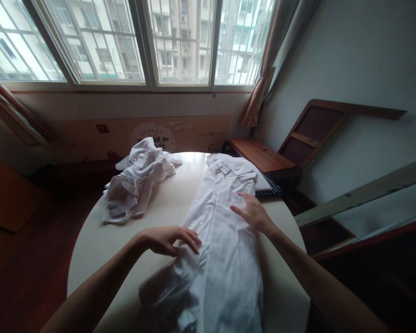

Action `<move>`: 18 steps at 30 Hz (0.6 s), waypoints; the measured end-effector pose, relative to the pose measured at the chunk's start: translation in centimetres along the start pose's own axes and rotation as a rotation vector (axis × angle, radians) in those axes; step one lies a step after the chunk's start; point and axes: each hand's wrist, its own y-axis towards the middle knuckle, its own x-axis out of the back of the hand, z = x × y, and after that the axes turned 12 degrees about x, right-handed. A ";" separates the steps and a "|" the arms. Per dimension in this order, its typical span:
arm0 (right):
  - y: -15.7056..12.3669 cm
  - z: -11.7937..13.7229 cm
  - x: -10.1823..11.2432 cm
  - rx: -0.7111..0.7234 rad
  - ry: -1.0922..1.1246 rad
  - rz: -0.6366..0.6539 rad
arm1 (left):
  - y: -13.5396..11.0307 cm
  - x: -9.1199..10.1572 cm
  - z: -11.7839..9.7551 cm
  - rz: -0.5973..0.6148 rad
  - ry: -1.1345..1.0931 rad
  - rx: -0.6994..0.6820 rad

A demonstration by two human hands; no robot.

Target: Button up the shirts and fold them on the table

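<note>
A white shirt (218, 240) lies lengthwise on the round cream table (90, 249), collar towards the window. My left hand (168, 239) rests on the shirt's left edge near the middle, fingers curled loosely and lying on the cloth. My right hand (253, 213) lies flat on the shirt's right side, fingers stretched out and spread. Neither hand grips anything. The shirt's lower end is rumpled at the near table edge.
A crumpled heap of white clothes (138, 182) sits at the table's far left. A dark ribbed object (268, 190) lies under the shirt's far right corner. Wooden furniture (263, 157) and slanted boards (360, 194) stand to the right. A window runs behind.
</note>
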 end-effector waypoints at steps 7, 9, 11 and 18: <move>1.5 6.0 -2.5 -0.033 -0.097 0.282 | 6.4 0.5 2.0 -0.786 0.057 0.437; 2.4 6.6 -3.1 -0.079 -0.132 0.308 | 8.5 -0.3 2.5 -0.841 0.211 0.545; 3.3 6.7 -3.8 -0.091 -0.167 0.319 | 9.9 -0.8 2.7 -0.828 0.287 0.606; 4.1 6.2 -1.2 0.084 0.386 0.170 | 6.9 0.5 2.6 -0.971 -0.162 0.411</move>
